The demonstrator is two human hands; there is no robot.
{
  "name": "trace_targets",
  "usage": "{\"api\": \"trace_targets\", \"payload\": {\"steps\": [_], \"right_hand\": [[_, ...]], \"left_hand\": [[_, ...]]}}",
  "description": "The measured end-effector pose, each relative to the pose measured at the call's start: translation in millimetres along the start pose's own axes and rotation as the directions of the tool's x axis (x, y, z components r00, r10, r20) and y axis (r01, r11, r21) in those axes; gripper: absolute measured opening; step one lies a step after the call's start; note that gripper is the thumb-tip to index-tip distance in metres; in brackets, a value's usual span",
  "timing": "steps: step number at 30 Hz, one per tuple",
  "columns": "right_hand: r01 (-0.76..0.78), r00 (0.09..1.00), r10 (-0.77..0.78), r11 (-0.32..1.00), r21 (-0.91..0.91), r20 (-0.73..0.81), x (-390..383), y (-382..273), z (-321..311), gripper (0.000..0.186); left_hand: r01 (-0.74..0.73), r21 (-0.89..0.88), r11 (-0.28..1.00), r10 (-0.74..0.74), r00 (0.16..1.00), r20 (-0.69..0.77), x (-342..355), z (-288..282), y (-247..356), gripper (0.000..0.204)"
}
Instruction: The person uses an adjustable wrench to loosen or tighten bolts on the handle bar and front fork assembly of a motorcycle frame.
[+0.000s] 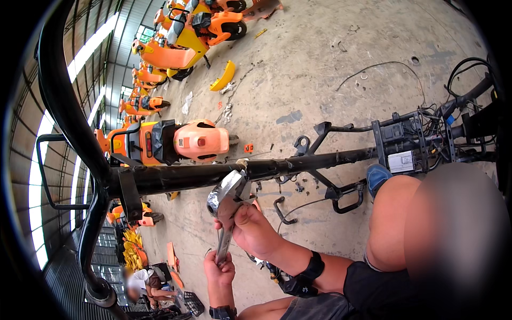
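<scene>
A silver metal wrench [228, 194] with a bulky head is held against a fitting on the long black frame tube [197, 177] that crosses the view. My left hand [218, 272], low in the middle, has its fingers wrapped round the lower end of the wrench's handle. My right hand [250, 229] grips the wrench higher up, just below the head, with the thumb pressed on it. At the right, the frame carries wiring, brackets and a silver box [400, 162].
Orange and yellow scooters [200, 141] line the left and top. A yellow panel [224, 76], small parts and a cable lie on the concrete floor [309, 80]. A bent black tube [88, 133] rises at left. Another person [144, 285] sits at lower left. My knee [389, 213] is at right.
</scene>
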State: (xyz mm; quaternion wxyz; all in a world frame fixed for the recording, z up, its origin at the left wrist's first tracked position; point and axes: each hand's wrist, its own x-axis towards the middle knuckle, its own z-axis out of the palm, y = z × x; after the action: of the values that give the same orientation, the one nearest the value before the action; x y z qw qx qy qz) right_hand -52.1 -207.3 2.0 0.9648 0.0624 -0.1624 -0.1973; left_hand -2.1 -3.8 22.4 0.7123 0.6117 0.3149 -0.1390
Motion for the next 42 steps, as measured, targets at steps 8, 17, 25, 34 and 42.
{"api": "trace_targets", "payload": {"steps": [8, 17, 25, 34, 42], "right_hand": [[0.062, 0.994, -0.050, 0.991, 0.115, -0.099, -1, 8, -13, 0.019], [0.019, 0.996, -0.016, 0.999, 0.032, -0.087, 3, 2, -21, 0.035], [-0.107, 0.994, 0.098, 0.976, 0.190, 0.053, -3, 0, -10, 0.029], [-0.203, 0.978, 0.176, 0.934, 0.294, 0.115, 1, -5, -4, 0.027], [-0.209, 0.971, 0.152, 0.918, 0.338, 0.186, 6, -2, -6, 0.028]], "left_hand": [[-0.024, -0.132, 0.991, 0.030, 0.999, 0.045, 8, 5, -9, 0.031], [-0.075, -0.542, 0.837, 0.184, 0.971, 0.150, 14, 14, -22, 0.045], [0.018, -0.771, 0.636, 0.253, 0.939, 0.231, -11, -4, -7, 0.036], [0.006, -0.721, 0.693, 0.305, 0.904, 0.300, -30, -20, 7, 0.031], [-0.052, -0.699, 0.713, 0.227, 0.961, 0.160, -44, -4, 17, 0.024]]}}
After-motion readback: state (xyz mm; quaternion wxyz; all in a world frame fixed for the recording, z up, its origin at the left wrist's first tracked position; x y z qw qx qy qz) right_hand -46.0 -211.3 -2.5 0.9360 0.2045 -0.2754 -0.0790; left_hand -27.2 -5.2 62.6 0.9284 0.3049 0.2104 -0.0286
